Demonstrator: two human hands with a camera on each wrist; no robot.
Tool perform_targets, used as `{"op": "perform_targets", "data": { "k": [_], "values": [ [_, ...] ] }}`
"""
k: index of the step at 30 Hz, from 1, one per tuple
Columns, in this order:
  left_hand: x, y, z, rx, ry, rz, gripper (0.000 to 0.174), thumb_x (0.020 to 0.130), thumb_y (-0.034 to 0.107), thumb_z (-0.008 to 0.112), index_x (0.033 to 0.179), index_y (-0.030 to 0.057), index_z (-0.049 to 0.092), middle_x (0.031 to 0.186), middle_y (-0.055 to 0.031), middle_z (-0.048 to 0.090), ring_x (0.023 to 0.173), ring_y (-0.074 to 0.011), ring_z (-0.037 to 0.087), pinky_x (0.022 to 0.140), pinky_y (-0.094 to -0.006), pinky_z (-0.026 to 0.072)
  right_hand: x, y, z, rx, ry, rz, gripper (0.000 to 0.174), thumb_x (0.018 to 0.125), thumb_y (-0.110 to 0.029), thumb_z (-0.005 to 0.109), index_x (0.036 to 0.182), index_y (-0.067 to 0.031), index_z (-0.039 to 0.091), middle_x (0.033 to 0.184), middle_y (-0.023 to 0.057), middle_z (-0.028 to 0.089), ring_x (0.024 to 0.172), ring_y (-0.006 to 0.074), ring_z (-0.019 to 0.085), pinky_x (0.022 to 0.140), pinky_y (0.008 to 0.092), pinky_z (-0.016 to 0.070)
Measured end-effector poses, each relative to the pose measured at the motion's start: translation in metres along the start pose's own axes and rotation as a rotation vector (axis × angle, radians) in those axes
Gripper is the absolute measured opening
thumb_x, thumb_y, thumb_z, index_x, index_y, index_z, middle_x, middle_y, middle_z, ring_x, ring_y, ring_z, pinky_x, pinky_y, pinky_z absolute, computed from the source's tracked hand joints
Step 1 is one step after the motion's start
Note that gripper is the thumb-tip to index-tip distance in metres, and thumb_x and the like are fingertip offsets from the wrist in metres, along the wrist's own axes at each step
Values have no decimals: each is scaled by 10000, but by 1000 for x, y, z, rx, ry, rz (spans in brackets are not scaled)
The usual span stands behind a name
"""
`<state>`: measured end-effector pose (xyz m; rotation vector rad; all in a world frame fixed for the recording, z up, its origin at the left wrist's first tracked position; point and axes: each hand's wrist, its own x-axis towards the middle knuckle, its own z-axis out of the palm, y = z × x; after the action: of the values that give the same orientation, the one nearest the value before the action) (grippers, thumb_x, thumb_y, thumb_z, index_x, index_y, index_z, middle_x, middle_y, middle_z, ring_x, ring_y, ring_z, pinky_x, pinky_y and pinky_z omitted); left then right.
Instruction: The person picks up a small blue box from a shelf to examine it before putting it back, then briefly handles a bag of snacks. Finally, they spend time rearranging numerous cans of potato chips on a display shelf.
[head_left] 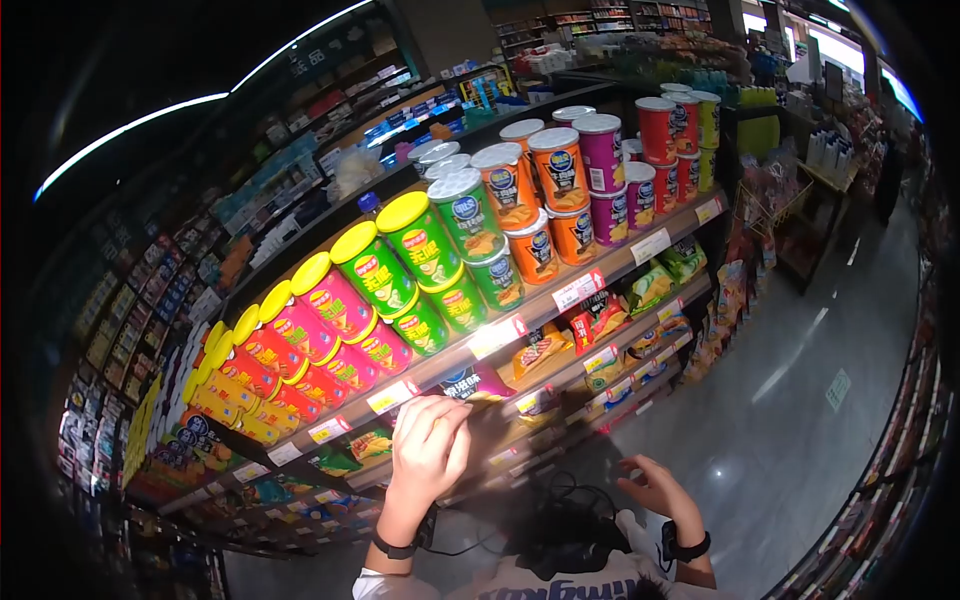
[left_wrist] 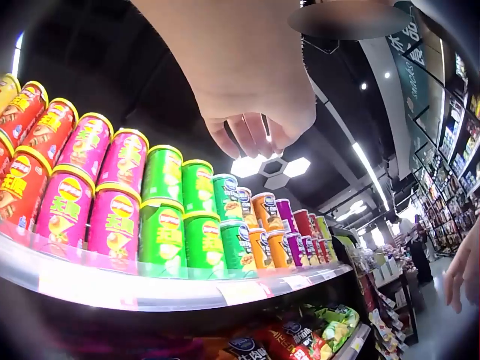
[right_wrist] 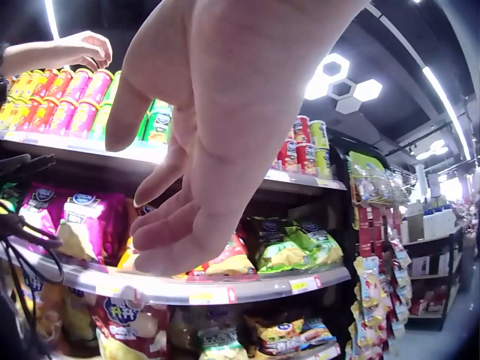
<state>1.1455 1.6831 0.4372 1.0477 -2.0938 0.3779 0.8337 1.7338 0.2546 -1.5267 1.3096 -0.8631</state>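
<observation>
The left hand (head_left: 430, 448) hovers in front of the upper shelf's edge, palm down with fingers loosely bent and holding nothing. In the left wrist view its fingers hang above the rows of chip cans, touching none of them. Beyond it stand green cans (head_left: 378, 268) and pink cans (head_left: 330, 295), stacked two high with yellow lids. Lower and to the right, the right hand (head_left: 655, 488) is held in the air with relaxed, slightly spread fingers and nothing in them. In the right wrist view, bagged chips (right_wrist: 289, 244) lie on the shelf behind this hand.
Orange cans (head_left: 560, 170), purple cans (head_left: 600, 155) and red cans (head_left: 657, 130) fill the shelf's right part. Price tags line the shelf edge (head_left: 540, 308). Hanging snack packs (head_left: 722, 310) are at the shelf's end, beside a grey aisle floor (head_left: 790, 400). A black cable (head_left: 570, 495) hangs near the body.
</observation>
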Motion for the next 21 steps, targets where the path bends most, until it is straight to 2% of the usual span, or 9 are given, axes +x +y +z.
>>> {"op": "perform_targets", "data": {
  "k": [3,9,12,15,21],
  "values": [
    [-2,13,17,-29,-51,-3,191,705,-27,679,883,18,627,892,-112,631,858,-294,605,773,-387,478,-19,31,-13,-52,90,122,360,819,-192,709,1121,-47,578,943,133,617,763,216,563,702,313,471],
    [-27,19,46,-34,-140,-56,139,748,23,670,880,24,626,900,-106,633,856,-282,612,779,-388,479,-42,77,-42,-281,138,275,433,838,-274,663,1148,8,559,1073,245,619,952,380,615,823,419,487],
    [-32,23,52,-37,-161,-98,121,759,27,663,873,26,622,903,-104,635,856,-277,609,779,-383,476,-40,77,-50,-349,91,331,466,837,-291,653,1173,13,546,1093,291,604,1044,435,580,882,452,471],
    [-34,24,55,-40,-166,-122,111,765,30,658,868,29,618,899,-103,635,852,-273,608,778,-375,475,-33,74,-49,-435,117,235,424,841,-288,648,1144,-3,564,1048,251,638,962,411,615,829,420,491],
    [-39,25,59,-59,-200,-137,117,766,28,647,878,30,614,893,-105,635,852,-276,608,789,-372,478,-13,65,-39,-466,12,199,447,844,-297,647,1170,-6,552,1076,249,628,1004,402,608,857,422,486]
  ]
}}
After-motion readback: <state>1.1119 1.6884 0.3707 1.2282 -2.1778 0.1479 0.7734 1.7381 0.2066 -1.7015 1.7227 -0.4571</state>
